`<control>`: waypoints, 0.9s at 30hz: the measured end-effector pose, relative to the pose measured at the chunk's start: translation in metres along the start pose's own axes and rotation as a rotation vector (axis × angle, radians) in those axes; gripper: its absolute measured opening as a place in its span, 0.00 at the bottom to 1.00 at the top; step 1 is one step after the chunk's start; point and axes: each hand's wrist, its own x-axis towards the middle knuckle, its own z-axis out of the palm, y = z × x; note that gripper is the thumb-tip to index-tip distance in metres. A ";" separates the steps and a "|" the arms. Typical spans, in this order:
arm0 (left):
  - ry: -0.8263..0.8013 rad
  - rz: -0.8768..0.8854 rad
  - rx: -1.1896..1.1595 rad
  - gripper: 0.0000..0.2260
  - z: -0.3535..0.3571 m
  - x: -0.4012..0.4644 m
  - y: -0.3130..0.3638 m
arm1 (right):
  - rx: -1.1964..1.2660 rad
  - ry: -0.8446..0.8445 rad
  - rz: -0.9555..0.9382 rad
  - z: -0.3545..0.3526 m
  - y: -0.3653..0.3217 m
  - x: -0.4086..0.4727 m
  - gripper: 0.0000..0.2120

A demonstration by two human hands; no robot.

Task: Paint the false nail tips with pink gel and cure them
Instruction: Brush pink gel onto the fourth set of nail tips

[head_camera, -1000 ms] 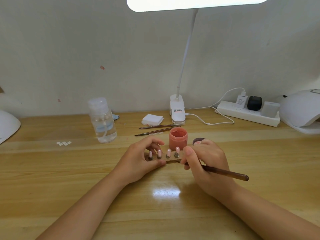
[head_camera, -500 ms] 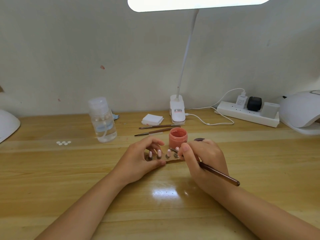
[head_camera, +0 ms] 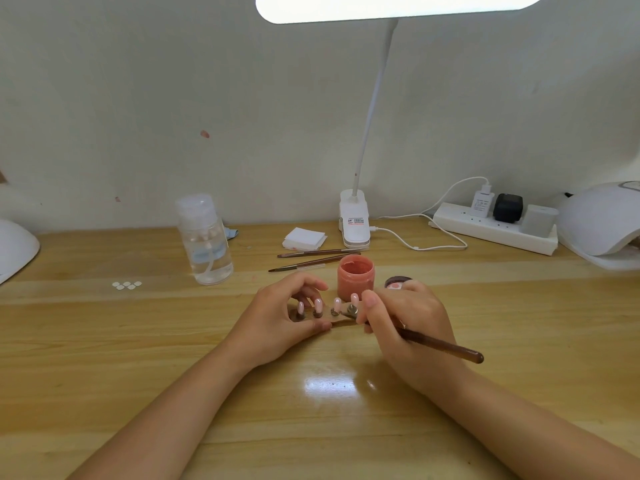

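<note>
since a moment ago the right hand, pinching the brush, has tilted its handle lower; left hand grips the nail-tip holder, pink gel jar just beyond.

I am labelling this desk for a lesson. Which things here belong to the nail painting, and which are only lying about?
In use:
- left hand gripping the nail tip holder
- nail tips
- right hand holding the brush
- pink gel jar, open
- white curing lamp, for later

Lying about:
- clear bottle
- two spare brushes
- white pads
- power strip
</note>
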 end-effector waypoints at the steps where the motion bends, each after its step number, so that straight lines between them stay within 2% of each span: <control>1: 0.000 0.001 0.003 0.19 0.000 0.000 0.000 | 0.021 -0.012 0.003 -0.001 0.000 -0.001 0.28; 4: -0.001 0.003 0.015 0.19 0.000 0.000 0.001 | 0.080 0.010 0.036 -0.002 -0.001 -0.001 0.24; 8: 0.000 -0.004 0.009 0.19 0.000 0.000 0.001 | 0.031 0.034 0.081 -0.001 -0.001 0.002 0.20; 13: 0.000 0.013 0.010 0.19 0.000 0.000 0.001 | 0.095 -0.009 0.036 -0.002 -0.001 -0.001 0.29; 18: 0.001 0.012 0.012 0.19 0.000 0.000 0.001 | 0.024 0.038 0.064 0.000 -0.002 0.002 0.22; 21: 0.003 0.009 0.006 0.19 0.000 0.000 0.000 | 0.008 0.011 0.045 0.001 -0.003 0.002 0.22; 24: -0.001 0.011 0.015 0.19 0.000 0.000 -0.001 | 0.072 -0.001 -0.003 -0.001 -0.004 0.000 0.24; 27: 0.003 0.012 0.014 0.19 0.000 0.001 -0.001 | 0.224 0.065 0.058 -0.004 -0.004 0.000 0.22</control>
